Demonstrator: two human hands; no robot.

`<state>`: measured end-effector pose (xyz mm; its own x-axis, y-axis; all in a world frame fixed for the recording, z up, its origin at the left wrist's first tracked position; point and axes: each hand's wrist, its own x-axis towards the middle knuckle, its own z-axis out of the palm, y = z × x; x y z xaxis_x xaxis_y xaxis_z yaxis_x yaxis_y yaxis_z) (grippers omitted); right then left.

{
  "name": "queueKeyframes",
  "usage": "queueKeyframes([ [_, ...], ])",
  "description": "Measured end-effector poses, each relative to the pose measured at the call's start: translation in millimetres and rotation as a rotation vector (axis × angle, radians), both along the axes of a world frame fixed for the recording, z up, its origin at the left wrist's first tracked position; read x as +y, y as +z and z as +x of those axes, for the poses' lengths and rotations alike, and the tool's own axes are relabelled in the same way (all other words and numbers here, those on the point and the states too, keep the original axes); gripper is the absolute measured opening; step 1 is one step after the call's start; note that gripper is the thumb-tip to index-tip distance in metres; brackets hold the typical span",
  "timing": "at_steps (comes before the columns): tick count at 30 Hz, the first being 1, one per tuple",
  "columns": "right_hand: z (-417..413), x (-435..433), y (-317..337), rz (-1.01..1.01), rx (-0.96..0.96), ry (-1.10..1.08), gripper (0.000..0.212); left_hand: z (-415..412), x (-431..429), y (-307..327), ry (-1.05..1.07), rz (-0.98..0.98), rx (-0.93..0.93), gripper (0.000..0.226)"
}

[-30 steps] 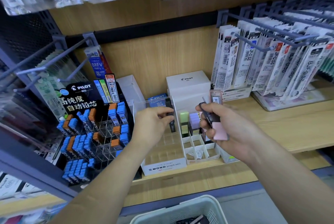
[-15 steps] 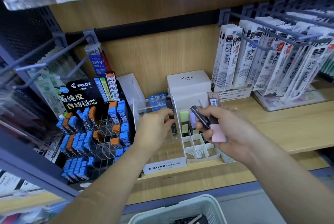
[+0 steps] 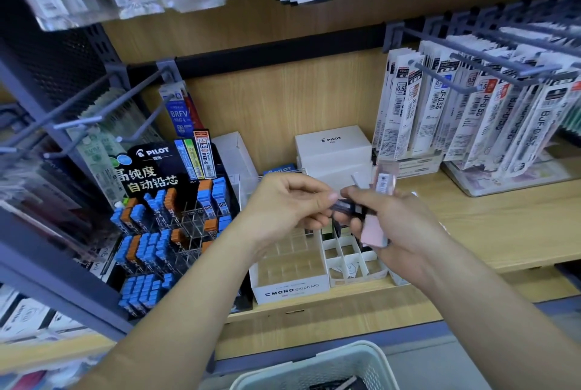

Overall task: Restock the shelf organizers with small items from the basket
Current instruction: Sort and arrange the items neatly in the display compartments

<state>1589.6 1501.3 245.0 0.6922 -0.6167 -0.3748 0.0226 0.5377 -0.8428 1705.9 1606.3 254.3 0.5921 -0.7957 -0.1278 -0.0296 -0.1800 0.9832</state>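
My right hand [image 3: 396, 226] holds a small bunch of lead cases above the shelf organizers: a pink case [image 3: 372, 232], a clear one with a barcode label [image 3: 384, 180], and a dark case [image 3: 347, 207] sticking out to the left. My left hand [image 3: 289, 204] pinches the left end of that dark case. Below my hands stand the MONO organizer [image 3: 290, 287] with its clear grid and a white divided organizer [image 3: 349, 267]. The pale green basket [image 3: 317, 367] is at the bottom edge, with dark items inside.
A black Pilot lead display [image 3: 163, 216] full of blue and orange cases stands at the left. White Pilot boxes [image 3: 333, 147] sit behind the organizers. Refill packs hang on metal pegs [image 3: 471, 106] at the right, and bare pegs [image 3: 78, 122] jut out at the left.
My left hand left the clear MONO organizer and moved right to take hold of the dark case in my right hand. The view shifted slightly.
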Motion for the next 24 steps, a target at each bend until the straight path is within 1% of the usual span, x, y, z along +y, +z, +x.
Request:
queueKeyframes([
  [2, 0.1, -3.4, 2.1, 0.079, 0.007, -0.047, 0.012, 1.4, 2.4, 2.7, 0.071, -0.052, 0.043, 0.003],
  [4, 0.9, -5.7, 4.1, 0.113, -0.003, -0.038, 0.012, 0.7, 4.5, 5.5, 0.135, -0.097, 0.055, 0.001],
  [7, 3.7, -5.8, 3.5, 0.104, -0.044, -0.004, 0.019, -5.8, 7.6, 4.1, 0.166, -0.103, 0.024, 0.006],
  [9, 5.8, -5.1, 2.6, 0.088, -0.062, -0.005, 0.023, -9.4, 10.0, 0.3, 0.136, -0.061, 0.002, 0.010],
  [12, 7.6, -3.9, 0.4, 0.053, -0.058, 0.000, 0.022, -11.0, 11.5, -0.2, 0.070, -0.037, -0.049, 0.014],
  [13, 8.7, -3.3, -1.2, 0.036, -0.051, 0.016, 0.022, -10.9, 11.6, 0.2, 0.027, -0.031, -0.072, 0.018],
  [16, 11.0, 1.2, -3.7, 0.012, -0.005, 0.056, 0.031, -10.2, 12.0, -1.2, -0.128, 0.010, -0.135, 0.046],
  [17, 11.2, 1.9, -4.0, 0.026, 0.006, 0.057, 0.031, -9.1, 12.2, -2.2, -0.139, 0.018, -0.158, 0.049],
  [19, 11.1, 0.7, -2.6, 0.065, -0.002, 0.043, 0.027, -4.8, 12.6, -4.4, -0.080, -0.003, -0.188, 0.044],
  [24, 4.8, -13.7, 0.6, 0.136, -0.040, -0.044, 0.020, 15.6, 11.1, -21.4, 0.194, -0.078, -0.170, 0.032],
])
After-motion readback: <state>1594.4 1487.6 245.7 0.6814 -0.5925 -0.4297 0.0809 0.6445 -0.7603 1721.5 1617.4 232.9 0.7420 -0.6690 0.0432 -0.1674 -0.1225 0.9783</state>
